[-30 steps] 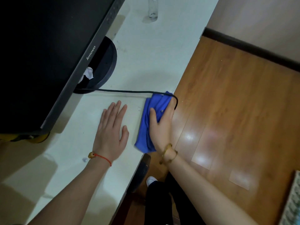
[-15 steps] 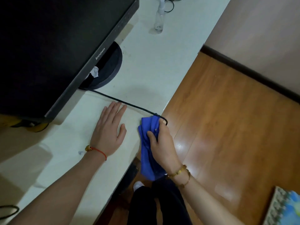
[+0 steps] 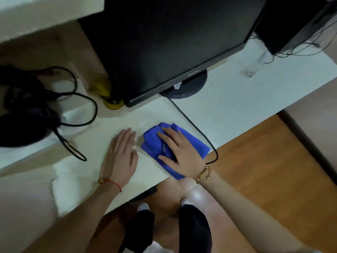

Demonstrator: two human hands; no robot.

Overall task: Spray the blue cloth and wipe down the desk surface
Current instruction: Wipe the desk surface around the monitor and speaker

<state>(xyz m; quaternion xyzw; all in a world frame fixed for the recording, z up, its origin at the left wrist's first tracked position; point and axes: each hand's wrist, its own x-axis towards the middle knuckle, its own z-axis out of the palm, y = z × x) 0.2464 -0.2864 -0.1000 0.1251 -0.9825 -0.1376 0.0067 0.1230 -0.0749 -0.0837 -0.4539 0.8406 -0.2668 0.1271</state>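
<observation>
A crumpled blue cloth (image 3: pixel 152 143) lies on the white desk (image 3: pixel 228 106) near its front edge. My right hand (image 3: pixel 179 154) presses flat on top of the cloth, fingers spread, covering its middle. Just left of the cloth, my left hand (image 3: pixel 121 156) rests flat on the desk with its palm down and holds nothing. A clear spray bottle (image 3: pixel 258 63) lies on the desk at the far right, blurred, well away from both hands.
A black monitor (image 3: pixel 164 39) on a round base (image 3: pixel 189 86) stands right behind the hands. Its black cable (image 3: pixel 193 123) runs past the cloth and off the desk edge. Tangled black cables (image 3: pixel 54 99) and a yellow object (image 3: pixel 109 99) lie at the left. A black box (image 3: pixel 291 21) stands far right.
My right hand moved the cloth from the desk's edge back onto the surface and now lies flat on it. The view swung left, showing more of the desk. My left hand stayed put.
</observation>
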